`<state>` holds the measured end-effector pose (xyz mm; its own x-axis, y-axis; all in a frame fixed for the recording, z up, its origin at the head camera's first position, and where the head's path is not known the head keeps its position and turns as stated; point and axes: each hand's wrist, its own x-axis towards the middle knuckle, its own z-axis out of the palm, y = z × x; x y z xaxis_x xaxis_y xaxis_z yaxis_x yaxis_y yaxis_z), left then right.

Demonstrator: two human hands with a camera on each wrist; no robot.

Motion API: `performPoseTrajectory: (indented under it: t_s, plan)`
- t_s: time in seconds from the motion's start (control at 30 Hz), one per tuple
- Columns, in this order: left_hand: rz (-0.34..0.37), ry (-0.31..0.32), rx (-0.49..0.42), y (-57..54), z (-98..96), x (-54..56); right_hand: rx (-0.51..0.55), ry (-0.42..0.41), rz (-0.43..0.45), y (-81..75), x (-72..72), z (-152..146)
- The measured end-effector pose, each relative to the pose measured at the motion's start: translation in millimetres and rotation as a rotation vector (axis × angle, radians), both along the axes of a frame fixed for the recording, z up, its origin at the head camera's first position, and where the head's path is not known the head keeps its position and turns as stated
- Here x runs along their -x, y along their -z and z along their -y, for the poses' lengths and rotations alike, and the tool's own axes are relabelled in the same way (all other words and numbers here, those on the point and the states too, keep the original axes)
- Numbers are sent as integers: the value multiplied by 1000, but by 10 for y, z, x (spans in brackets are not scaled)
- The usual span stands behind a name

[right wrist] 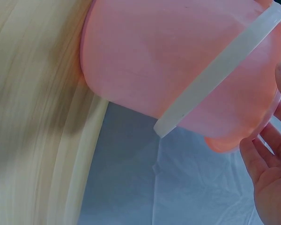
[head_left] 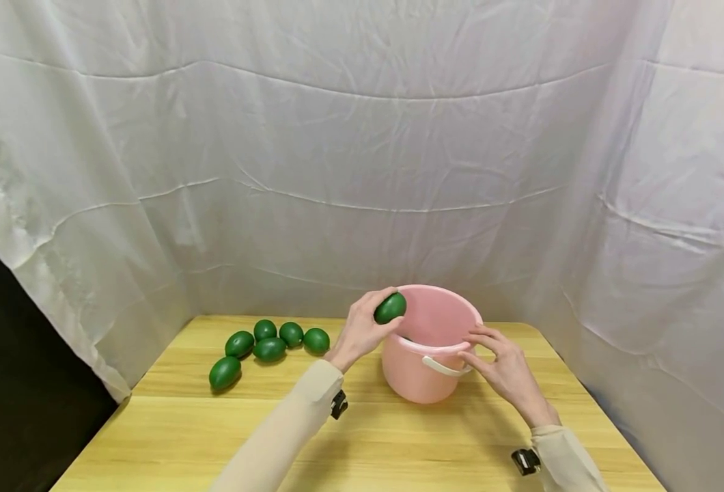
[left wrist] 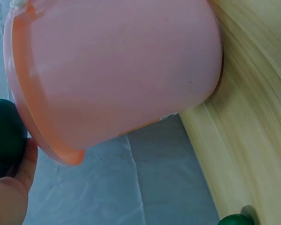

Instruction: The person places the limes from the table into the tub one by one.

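My left hand [head_left: 362,326] grips a dark green avocado [head_left: 390,308] at the left rim of a pink bucket [head_left: 420,376]. In the left wrist view, the avocado [left wrist: 7,133] overlaps the bucket's rim, with the thumb underneath it. On the other side, my right hand [head_left: 509,369] holds the bucket's rim, its fingers and thumb spread along the edge near the white handle [head_left: 440,367]. The bucket stands upright on the wooden table. A sliver of dark green shows just inside the front rim; most of the inside is hidden.
Several more avocados [head_left: 270,349] lie grouped on the left part of the wooden table [head_left: 171,437]; the nearest one [head_left: 225,373] sits a little apart. Pale curtains [head_left: 362,150] hang behind the table and along both sides.
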<state>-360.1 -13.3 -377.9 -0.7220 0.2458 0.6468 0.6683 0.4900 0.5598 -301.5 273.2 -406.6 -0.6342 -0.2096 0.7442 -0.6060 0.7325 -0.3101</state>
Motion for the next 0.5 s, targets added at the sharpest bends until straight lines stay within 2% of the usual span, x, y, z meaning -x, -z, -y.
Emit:
performPoseTrajectory:
  t_s: [0.23,0.5]
  plan:
    - [-26,23,99,-27,-65,-8,-2,4,-5,-4,3,-2]
    - [-83,22,126,-16,-145,-11,7,3,-1,5,3,-5]
